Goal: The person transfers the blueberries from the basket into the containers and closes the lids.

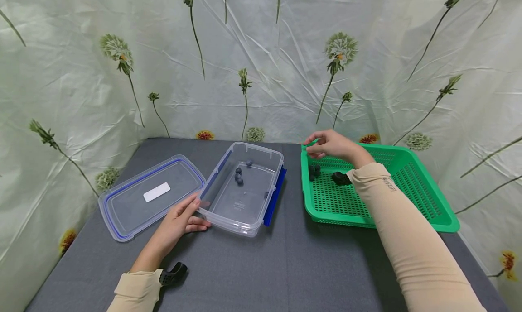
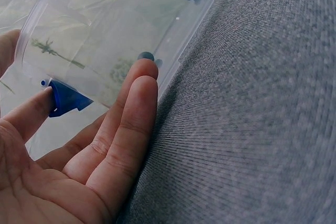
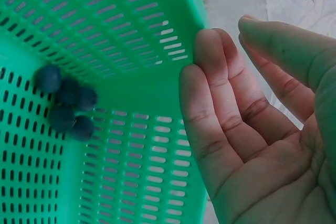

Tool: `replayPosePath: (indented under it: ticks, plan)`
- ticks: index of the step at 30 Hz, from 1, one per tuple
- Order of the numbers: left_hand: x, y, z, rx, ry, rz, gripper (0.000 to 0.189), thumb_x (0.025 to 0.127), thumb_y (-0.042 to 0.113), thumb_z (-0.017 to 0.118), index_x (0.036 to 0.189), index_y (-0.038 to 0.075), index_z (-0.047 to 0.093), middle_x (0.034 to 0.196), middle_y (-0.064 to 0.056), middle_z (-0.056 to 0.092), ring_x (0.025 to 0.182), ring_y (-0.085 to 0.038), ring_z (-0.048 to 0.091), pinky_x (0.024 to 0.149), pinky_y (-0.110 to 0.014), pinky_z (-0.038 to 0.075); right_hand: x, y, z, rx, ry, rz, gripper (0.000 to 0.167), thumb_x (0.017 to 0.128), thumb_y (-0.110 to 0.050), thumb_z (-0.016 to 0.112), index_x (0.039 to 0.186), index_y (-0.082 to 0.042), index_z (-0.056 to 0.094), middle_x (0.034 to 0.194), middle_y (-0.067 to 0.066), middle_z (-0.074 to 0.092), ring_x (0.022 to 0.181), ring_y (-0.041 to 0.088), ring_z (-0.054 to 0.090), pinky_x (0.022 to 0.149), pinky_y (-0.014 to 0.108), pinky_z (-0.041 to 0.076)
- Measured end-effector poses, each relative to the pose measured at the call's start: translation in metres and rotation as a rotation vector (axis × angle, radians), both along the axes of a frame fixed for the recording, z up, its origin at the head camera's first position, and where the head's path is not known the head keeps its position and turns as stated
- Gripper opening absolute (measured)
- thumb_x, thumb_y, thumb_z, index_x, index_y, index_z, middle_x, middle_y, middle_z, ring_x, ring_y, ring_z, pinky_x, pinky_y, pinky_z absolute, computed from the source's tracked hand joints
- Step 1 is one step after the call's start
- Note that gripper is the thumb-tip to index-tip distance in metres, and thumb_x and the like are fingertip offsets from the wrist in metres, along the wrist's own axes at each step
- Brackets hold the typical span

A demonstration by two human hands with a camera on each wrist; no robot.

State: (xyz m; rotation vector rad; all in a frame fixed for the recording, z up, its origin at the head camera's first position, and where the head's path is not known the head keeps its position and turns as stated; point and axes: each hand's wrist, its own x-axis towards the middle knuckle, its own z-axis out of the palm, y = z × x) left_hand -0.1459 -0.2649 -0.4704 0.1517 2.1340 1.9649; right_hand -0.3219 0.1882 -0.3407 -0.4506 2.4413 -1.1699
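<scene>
My left hand [image 1: 183, 219] holds the near left corner of a clear plastic box [image 1: 228, 226]. In the left wrist view, its fingers [image 2: 139, 106] lie against the outer wall, beside a blue latch [image 2: 68, 99]. Several blueberries [image 1: 238, 177] lie on the box floor. Over the back left corner of a green basket [image 1: 350, 218], my right hand [image 1: 332, 145] hovers with fingers slightly bent and nothing visible in them. The fingertips [image 3: 195, 85] are right by the basket's rim; contact is hard to tell. Several more blueberries [image 3: 63, 98] are clustered in that basket corner.
A clear lid [image 1: 126, 199] with a blue seal and a white label [image 1: 157, 192] lies left of the box. Grey cloth [image 1: 285, 266] covers the table. Behind it hangs a pale curtain [image 1: 281, 76] printed with dandelions.
</scene>
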Motion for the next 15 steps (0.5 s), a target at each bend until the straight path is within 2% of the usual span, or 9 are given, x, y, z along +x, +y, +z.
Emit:
replayPosePath:
  ticks: [8, 15]
  plan:
    - [0.000, 0.001, 0.001, 0.003, -0.008, 0.007, 0.060, 0.118, 0.036, 0.042, 0.167, 0.003, 0.032, 0.154, -0.033, 0.049, 0.093, -0.016, 0.080, 0.084, -0.029, 0.067, 0.001, 0.012, -0.008, 0.040, -0.015, -0.012, 0.035, 0.107, -0.017, 0.067, 0.137, 0.002, 0.063, 0.091, 0.003, 0.076, 0.093, 0.023, 0.069, 0.092, 0.042, 0.059]
    - [0.001, 0.000, 0.001, 0.003, -0.006, 0.011, 0.060, 0.118, 0.036, 0.043, 0.167, 0.003, 0.030, 0.155, -0.035, 0.047, 0.093, -0.015, 0.080, 0.084, -0.029, 0.066, 0.002, 0.022, -0.019, 0.044, -0.039, -0.024, 0.038, 0.108, -0.017, 0.066, 0.139, 0.004, 0.062, 0.103, 0.009, 0.079, 0.097, 0.023, 0.073, 0.094, 0.043, 0.060]
